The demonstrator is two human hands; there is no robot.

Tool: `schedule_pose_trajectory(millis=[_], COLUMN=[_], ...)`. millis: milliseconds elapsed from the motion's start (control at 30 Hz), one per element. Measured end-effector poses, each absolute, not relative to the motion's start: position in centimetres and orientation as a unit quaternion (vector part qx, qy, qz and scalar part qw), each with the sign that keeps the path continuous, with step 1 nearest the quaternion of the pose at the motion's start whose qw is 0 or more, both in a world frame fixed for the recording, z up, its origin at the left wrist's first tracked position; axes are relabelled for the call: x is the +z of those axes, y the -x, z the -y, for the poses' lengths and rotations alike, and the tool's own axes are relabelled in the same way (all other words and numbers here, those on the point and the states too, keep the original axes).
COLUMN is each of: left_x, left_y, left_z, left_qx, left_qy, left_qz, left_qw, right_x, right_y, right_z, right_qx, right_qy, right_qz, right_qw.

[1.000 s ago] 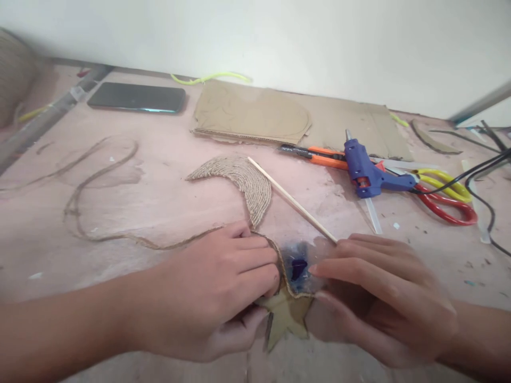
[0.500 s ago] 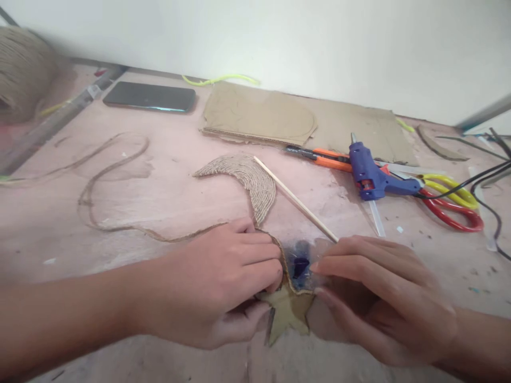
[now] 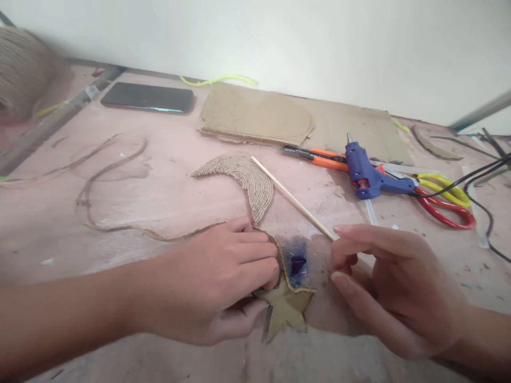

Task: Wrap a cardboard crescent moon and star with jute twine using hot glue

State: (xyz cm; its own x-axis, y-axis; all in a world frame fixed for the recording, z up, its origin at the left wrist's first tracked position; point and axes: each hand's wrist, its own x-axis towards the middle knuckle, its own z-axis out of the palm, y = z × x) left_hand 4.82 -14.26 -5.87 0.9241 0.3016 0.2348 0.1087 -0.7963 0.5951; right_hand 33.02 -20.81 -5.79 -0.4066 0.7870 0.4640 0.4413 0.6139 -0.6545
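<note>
My left hand point(image 3: 227, 282) is closed on a cardboard star point(image 3: 288, 311), its fingers pressing the upper part and hiding some of it. Jute twine point(image 3: 139, 232) runs under these fingers and follows the star's edge out to its right point. My right hand point(image 3: 391, 287) is off the star, to its right, with thumb and fingers apart and nothing visible between them. A thin wooden stick point(image 3: 293, 198) lies on the table, its near end reaching my right fingers. Just beyond my left hand is a twine-covered crescent moon point(image 3: 243, 183).
A blue glue gun point(image 3: 365, 173) rests near red-and-yellow-handled scissors point(image 3: 447, 205) and an orange cutter point(image 3: 325, 158). Behind are cardboard sheets point(image 3: 255, 114) and a phone point(image 3: 147, 97). A large twine roll point(image 3: 24, 72) stands at the far left. Black cables point(image 3: 479, 178) lie right.
My right hand has moved back to the right, away from the star's edge, and its fingers have parted. My left hand stays on the star.
</note>
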Motion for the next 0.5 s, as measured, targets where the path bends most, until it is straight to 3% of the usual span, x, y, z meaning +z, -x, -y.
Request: schedule_pose_trajectory(millis=[233,500], left_x=[-5.8,-6.0], left_y=[-4.8,-4.8], left_z=[14.4,14.4], left_qx=[0.177,0.198], left_qy=[-0.934,-0.942], left_qz=[-0.104,-0.119], left_qw=[0.293,0.245], right_x=[-4.8,-5.1], right_y=[-33.0,-32.5], right_z=[20.1,20.2], right_qx=[0.16,0.151], right_qy=[0.353,0.335], right_qz=[0.865,0.881], right_qw=[0.318,0.297])
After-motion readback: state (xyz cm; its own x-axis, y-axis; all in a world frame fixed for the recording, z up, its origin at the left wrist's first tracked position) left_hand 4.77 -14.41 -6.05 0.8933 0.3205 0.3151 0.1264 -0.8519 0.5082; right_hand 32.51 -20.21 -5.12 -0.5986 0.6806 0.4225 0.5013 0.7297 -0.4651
